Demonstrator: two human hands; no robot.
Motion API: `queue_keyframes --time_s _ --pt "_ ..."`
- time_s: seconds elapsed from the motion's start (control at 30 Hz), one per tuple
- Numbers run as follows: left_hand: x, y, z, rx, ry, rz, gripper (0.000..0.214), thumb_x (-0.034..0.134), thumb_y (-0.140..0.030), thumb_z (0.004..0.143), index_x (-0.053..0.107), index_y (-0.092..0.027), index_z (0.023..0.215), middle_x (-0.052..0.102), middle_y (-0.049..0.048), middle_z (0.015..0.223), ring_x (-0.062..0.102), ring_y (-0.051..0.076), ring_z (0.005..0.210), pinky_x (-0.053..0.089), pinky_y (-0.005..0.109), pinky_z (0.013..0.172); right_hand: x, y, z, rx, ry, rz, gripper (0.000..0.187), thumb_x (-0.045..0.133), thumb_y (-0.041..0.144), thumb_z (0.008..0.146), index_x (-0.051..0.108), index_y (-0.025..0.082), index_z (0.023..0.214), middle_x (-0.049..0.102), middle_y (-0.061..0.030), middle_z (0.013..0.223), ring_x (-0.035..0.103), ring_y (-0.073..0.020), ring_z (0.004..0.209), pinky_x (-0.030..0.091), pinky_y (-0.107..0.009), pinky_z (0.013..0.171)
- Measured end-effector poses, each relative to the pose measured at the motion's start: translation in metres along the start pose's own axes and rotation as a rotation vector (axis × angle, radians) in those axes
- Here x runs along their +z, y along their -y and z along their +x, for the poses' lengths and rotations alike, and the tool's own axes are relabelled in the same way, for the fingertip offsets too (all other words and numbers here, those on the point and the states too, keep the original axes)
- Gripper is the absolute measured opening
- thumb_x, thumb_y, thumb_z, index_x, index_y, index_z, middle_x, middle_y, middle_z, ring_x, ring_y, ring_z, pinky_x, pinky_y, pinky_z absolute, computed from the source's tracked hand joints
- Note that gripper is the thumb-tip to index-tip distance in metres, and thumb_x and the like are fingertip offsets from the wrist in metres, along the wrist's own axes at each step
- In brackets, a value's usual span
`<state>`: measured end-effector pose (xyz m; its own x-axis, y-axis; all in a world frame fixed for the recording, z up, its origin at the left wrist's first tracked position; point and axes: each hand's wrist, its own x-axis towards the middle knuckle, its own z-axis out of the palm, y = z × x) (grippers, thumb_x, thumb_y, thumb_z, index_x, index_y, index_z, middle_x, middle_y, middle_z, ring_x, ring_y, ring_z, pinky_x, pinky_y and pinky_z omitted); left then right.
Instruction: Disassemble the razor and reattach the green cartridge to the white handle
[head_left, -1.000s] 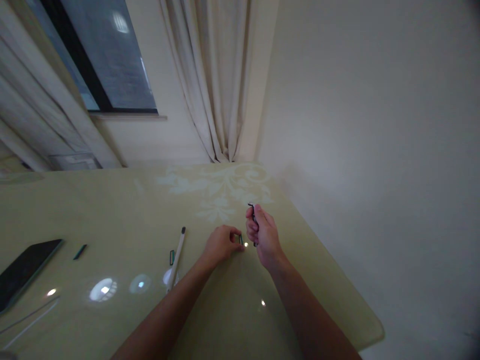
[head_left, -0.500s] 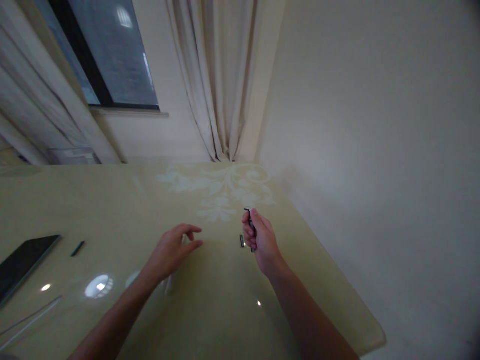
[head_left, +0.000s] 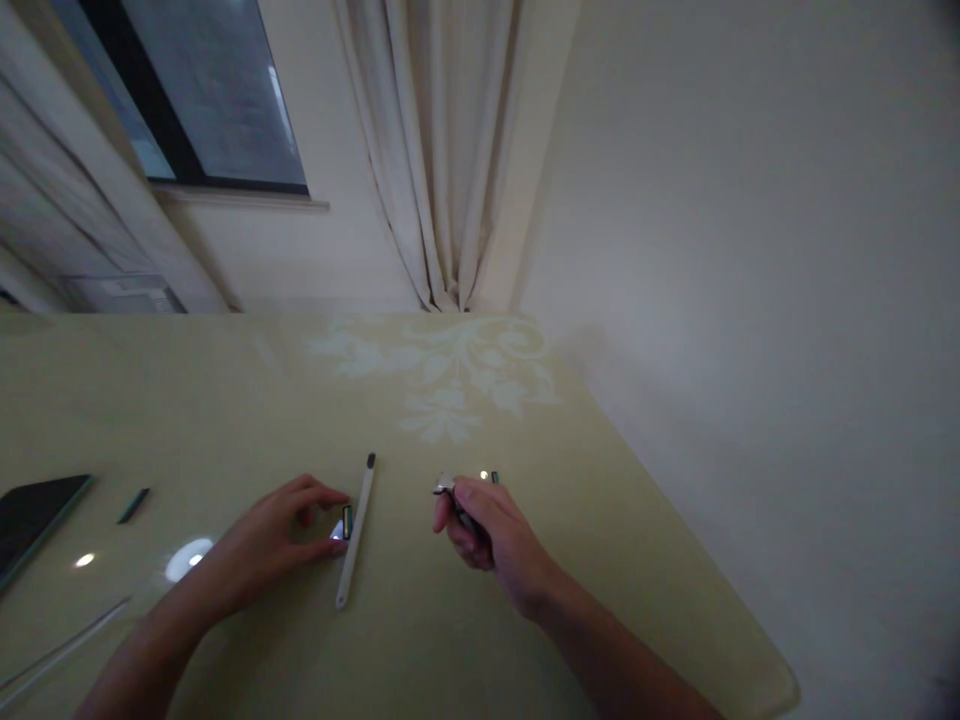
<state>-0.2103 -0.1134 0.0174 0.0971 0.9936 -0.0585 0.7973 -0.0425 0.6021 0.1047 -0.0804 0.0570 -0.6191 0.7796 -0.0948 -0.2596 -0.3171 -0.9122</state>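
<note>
Moved left hand (head_left: pixel 279 532) to small piece (head_left: pixel 347 521) left of white stick (head_left: pixel 358 535), couldn't tell if pinched; kept tool (head_left: pixel 444 485) gripped in right hand (head_left: pixel 491 530). Likely switched pieces.

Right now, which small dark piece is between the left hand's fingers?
The piece left of the white stick; a second lies near the dark slab, a third beyond the right hand.

The left hand (head_left: pixel 289 525), right hand (head_left: pixel 491 530) and wrists (head_left: pixel 546 592) are bare, as are the tapering forearms (head_left: pixel 607 645).
</note>
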Motion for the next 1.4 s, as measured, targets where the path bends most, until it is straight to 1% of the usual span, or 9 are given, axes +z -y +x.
queue_keyframes --time_s 0.27,0.43,0.53,0.6,0.67,0.9,1.03,1.17,1.4 --pt "0.009 -0.003 -0.004 0.031 0.013 0.048 0.033 0.075 -0.048 0.089 0.083 -0.028 0.115 0.076 0.0053 0.106 0.072 0.024 0.086 0.056 0.033 0.080 0.000 -0.005 -0.005 -0.047 0.038 -0.007 0.047 0.062 0.058 0.102 0.057 0.018 0.076 0.038 0.0061 0.063 0.028 -0.0087 0.054 0.016 -0.024 0.048" --pt "0.003 -0.014 -0.009 0.032 -0.117 0.042 0.035 0.076 -0.052 0.088 0.080 -0.026 0.112 0.072 0.0036 0.097 0.065 0.023 0.078 0.053 0.032 0.072 -0.001 -0.008 -0.009 -0.049 0.114 0.058 0.047 0.060 0.058 0.103 0.059 0.018 0.079 0.036 0.0071 0.061 0.022 -0.0087 0.051 0.015 -0.024 0.047" --pt "0.003 -0.031 -0.014 0.109 -0.180 -0.146 0.033 0.076 -0.050 0.091 0.076 -0.028 0.114 0.069 0.0023 0.095 0.062 0.021 0.079 0.051 0.031 0.073 -0.001 -0.008 -0.010 -0.057 0.142 0.044 0.049 0.058 0.060 0.103 0.062 0.018 0.080 0.036 0.0071 0.059 0.022 -0.0093 0.051 0.017 -0.025 0.048" --pt "0.009 -0.047 -0.017 0.184 -0.187 -0.345 0.028 0.076 -0.044 0.094 0.074 -0.028 0.117 0.068 0.0040 0.103 0.062 0.020 0.084 0.053 0.031 0.080 0.001 -0.007 -0.011 -0.047 0.157 0.002 0.050 0.058 0.061 0.103 0.060 0.018 0.078 0.036 0.0068 0.060 0.023 -0.0095 0.051 0.017 -0.026 0.049" --pt "0.020 -0.062 -0.020 0.251 -0.208 -0.537 0.029 0.078 -0.043 0.094 0.074 -0.027 0.117 0.066 0.0055 0.101 0.061 0.019 0.082 0.052 0.030 0.075 0.003 -0.007 -0.013 -0.026 0.180 -0.044 0.052 0.058 0.062 0.104 0.057 0.019 0.076 0.036 0.0066 0.061 0.024 -0.0094 0.052 0.018 -0.026 0.050" --pt "0.047 -0.089 -0.019 0.333 -0.181 -0.958 0.039 0.080 -0.059 0.090 0.079 -0.026 0.112 0.061 0.0060 0.093 0.059 0.021 0.081 0.048 0.031 0.070 0.014 -0.011 -0.015 -0.019 0.216 -0.023 0.057 0.058 0.067 0.103 0.064 0.016 0.078 0.035 0.0076 0.058 0.024 -0.0086 0.050 0.017 -0.026 0.049" --pt "0.053 -0.088 -0.022 0.342 -0.159 -0.952 0.034 0.081 -0.051 0.091 0.079 -0.029 0.118 0.062 0.0051 0.093 0.056 0.019 0.080 0.047 0.030 0.070 0.018 -0.016 -0.013 -0.032 0.144 0.005 0.053 0.067 0.066 0.100 0.067 0.016 0.083 0.035 0.0094 0.056 0.023 -0.0071 0.048 0.017 -0.025 0.047" --pt "0.058 -0.088 -0.027 0.346 -0.160 -0.888 0.036 0.083 -0.041 0.091 0.077 -0.031 0.124 0.062 0.0061 0.096 0.059 0.022 0.084 0.049 0.032 0.072 0.019 -0.022 -0.011 0.053 0.066 0.075 0.049 0.080 0.063 0.090 0.066 0.017 0.083 0.036 0.0113 0.054 0.021 -0.0055 0.046 0.015 -0.024 0.045" --pt "0.052 -0.092 -0.030 0.381 -0.196 -0.702 0.045 0.086 -0.027 0.086 0.075 -0.035 0.129 0.061 0.0027 0.090 0.058 0.020 0.080 0.048 0.029 0.066 0.021 -0.018 -0.010 0.103 0.028 0.079 0.050 0.089 0.061 0.080 0.072 0.015 0.080 0.038 0.0115 0.052 0.023 -0.0043 0.045 0.015 -0.025 0.045"
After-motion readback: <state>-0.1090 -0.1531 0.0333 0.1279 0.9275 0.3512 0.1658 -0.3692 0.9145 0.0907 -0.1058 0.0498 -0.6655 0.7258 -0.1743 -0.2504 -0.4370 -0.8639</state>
